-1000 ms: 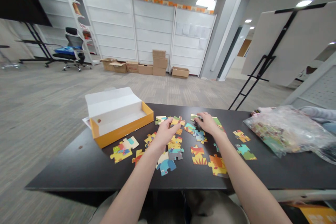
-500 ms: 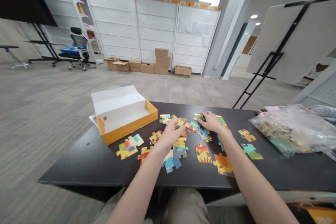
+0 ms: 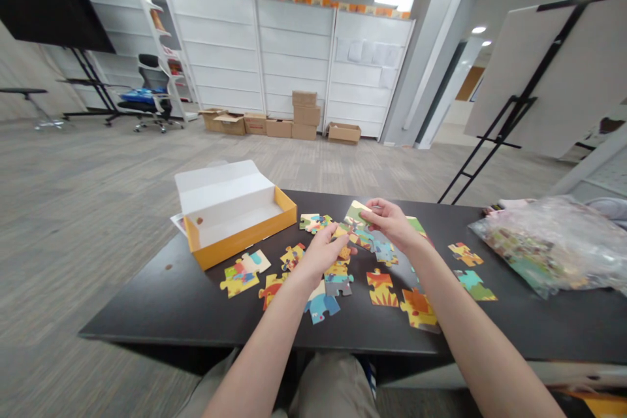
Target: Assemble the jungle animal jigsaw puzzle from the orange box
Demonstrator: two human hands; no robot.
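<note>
Fingers of right hand (image 3: 390,221) pinch green-and-cream puzzle piece (image 3: 357,213) above worktop (image 3: 196,305); left hand (image 3: 323,251) has thumb and index slightly spread near yellow piece (image 3: 345,233).

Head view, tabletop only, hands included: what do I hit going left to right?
Open yellow box with white interior → left hand → right hand → clear plastic bag. Puzzle pieces omitted; several overlap these spans.

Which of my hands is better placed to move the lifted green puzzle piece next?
Probably your right hand: its thumb and fingers pinch the green-and-cream cardboard puzzle piece. Your left hand is to one side, at a yellowish cardboard puzzle piece, so it looks less ready.
</note>
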